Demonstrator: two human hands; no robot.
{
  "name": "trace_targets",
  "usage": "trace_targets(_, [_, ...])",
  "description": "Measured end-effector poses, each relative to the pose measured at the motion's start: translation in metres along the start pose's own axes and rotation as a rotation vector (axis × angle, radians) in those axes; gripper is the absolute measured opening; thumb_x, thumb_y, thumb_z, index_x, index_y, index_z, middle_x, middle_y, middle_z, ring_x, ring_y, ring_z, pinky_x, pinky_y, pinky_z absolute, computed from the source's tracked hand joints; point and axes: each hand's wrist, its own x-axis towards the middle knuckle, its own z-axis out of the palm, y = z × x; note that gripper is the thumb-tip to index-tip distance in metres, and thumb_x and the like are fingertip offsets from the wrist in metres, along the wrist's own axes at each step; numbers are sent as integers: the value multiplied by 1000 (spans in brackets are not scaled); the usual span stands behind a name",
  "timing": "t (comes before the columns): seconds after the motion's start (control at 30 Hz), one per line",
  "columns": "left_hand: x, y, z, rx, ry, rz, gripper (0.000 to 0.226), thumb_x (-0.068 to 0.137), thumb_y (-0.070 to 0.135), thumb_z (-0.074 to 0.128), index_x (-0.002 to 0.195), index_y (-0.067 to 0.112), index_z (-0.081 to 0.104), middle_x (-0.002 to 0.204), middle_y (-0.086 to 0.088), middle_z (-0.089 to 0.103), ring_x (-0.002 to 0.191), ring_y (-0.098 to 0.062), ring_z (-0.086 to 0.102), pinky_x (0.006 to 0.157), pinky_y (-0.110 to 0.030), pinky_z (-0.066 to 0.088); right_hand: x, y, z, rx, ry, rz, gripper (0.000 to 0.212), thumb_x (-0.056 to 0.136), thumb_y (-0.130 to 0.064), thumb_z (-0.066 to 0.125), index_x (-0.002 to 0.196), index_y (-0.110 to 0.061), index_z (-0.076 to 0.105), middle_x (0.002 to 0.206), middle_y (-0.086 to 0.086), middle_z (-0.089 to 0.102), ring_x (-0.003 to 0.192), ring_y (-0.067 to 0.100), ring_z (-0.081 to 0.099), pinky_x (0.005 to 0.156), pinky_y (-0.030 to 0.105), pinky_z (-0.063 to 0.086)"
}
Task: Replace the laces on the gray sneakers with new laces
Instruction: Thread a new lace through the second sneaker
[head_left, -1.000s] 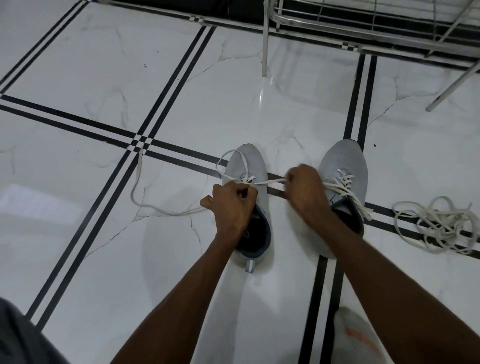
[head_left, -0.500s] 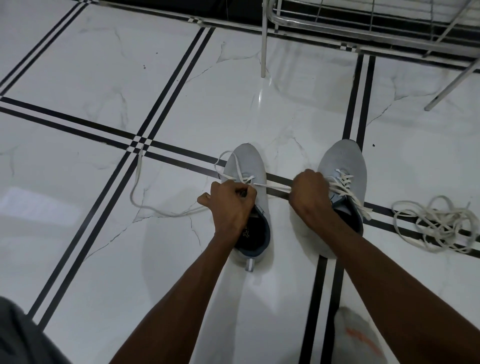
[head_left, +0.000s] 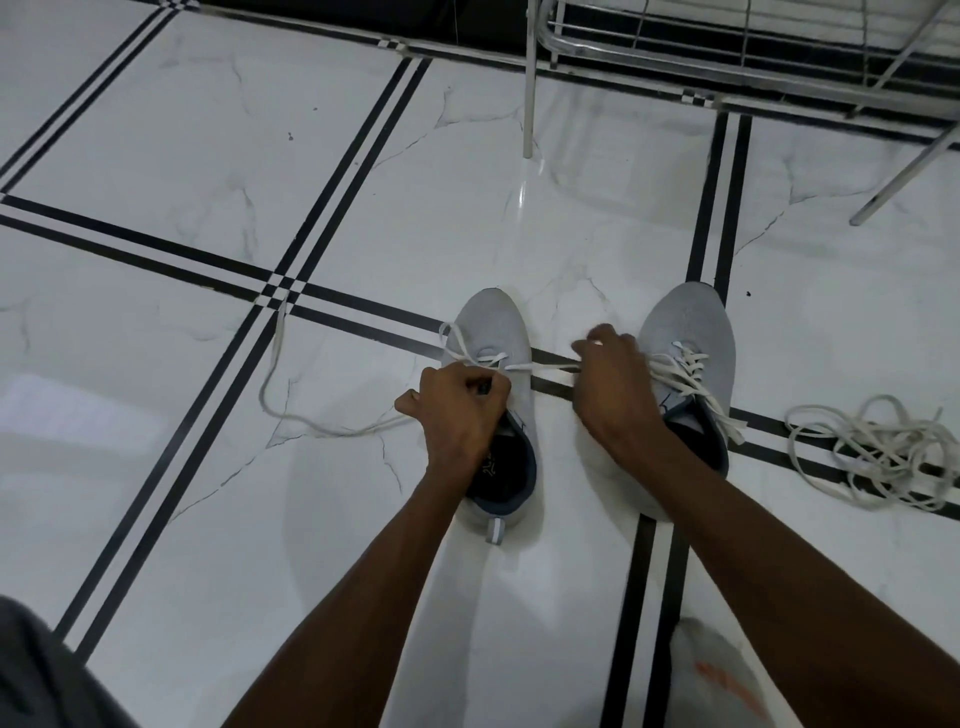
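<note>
Floor (head_left: 156, 156): white marble tile with black double stripes.

Loose end of white lace (head_left: 275, 395) trails on the floor well to the left of the left hand's grip, curving back toward that hand.

Left hand (head_left: 457, 410): grip closed, fingers curled tight over the tongue area of the left gray sneaker (head_left: 493, 332); appears to pinch the lace there, contact point hidden by the knuckles. Sneaker toe lies just beyond the grip, open heel just behind the wrist. Only the front eyelets are threaded.

Lace runs taut from the left grip across the gap to the right hand (head_left: 613, 379). Right grip clamped on that strand, fingers curled, fist between the two shoes.

Right gray sneaker (head_left: 685, 327) sits just right of the right grip, partly under the forearm, fully laced in white.

Tangled pile of white laces (head_left: 883, 457) on the floor, well right of the right grip.

Metal rack (head_left: 727, 52) far beyond both hands.
</note>
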Motion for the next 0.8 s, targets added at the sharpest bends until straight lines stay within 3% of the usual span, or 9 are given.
trace_targets(0.07, [1,-2,1,-39,-28,-6,21,88,39,63,71,36,74,68,10,70,86,-17,61,87,-43,31,2,-19,4,249,13,-167,24,88,-7,64,110,-8,73,112,12,65,100,34,57,84,45,48])
trace_targets(0.17, [4,-6,0,-125,-60,21,22,85,47,60,75,36,77,69,11,71,81,-19,66,89,-54,46,3,-38,11,280,-12,-246,14,87,-8,62,87,-8,76,92,10,68,85,31,60,75,45,49])
trace_targets(0.27, [4,-6,0,-65,-37,5,23,86,42,62,72,31,76,66,9,69,84,-20,63,88,-46,35,4,-20,12,155,-48,-151,15,86,-3,58,74,-5,67,82,10,61,80,30,59,69,38,43])
trace_targets(0.33, [3,-3,-2,-34,-18,-5,22,88,36,66,69,31,73,63,8,67,82,-18,61,81,-40,25,4,1,8,17,-126,9,10,83,-1,57,76,-5,62,89,13,61,86,31,61,68,34,39])
trace_targets(0.4, [4,-1,-5,-21,-2,-5,23,88,32,67,66,31,71,63,6,68,80,-17,60,79,-38,21,1,8,7,62,-105,12,7,84,-2,60,89,-4,64,104,16,63,98,34,60,76,37,45])
trace_targets(0.5, [5,1,-4,-45,-27,2,23,88,31,69,68,23,76,67,3,70,80,-16,61,80,-38,22,0,-13,1,243,-72,-171,43,91,-19,67,133,-11,58,127,8,60,113,31,50,91,46,43])
trace_targets(0.6, [4,1,-7,-54,-41,34,22,88,31,69,70,21,77,67,4,70,79,-17,63,81,-39,28,0,-26,1,178,-60,-167,18,98,-27,57,106,-21,72,107,-1,66,103,24,54,85,43,39])
trace_targets(0.67, [5,0,-8,-45,-45,22,20,87,31,69,69,26,75,64,9,67,79,-15,62,82,-40,28,-1,-17,4,60,-63,-101,21,100,-23,51,91,-22,70,89,-3,64,94,23,55,77,39,33])
trace_targets(0.8, [4,3,-10,0,-28,3,18,86,31,70,67,31,70,61,15,60,80,-14,59,79,-37,21,-4,1,0,101,-160,20,20,99,-16,41,98,-25,59,86,-5,65,88,23,55,85,42,32])
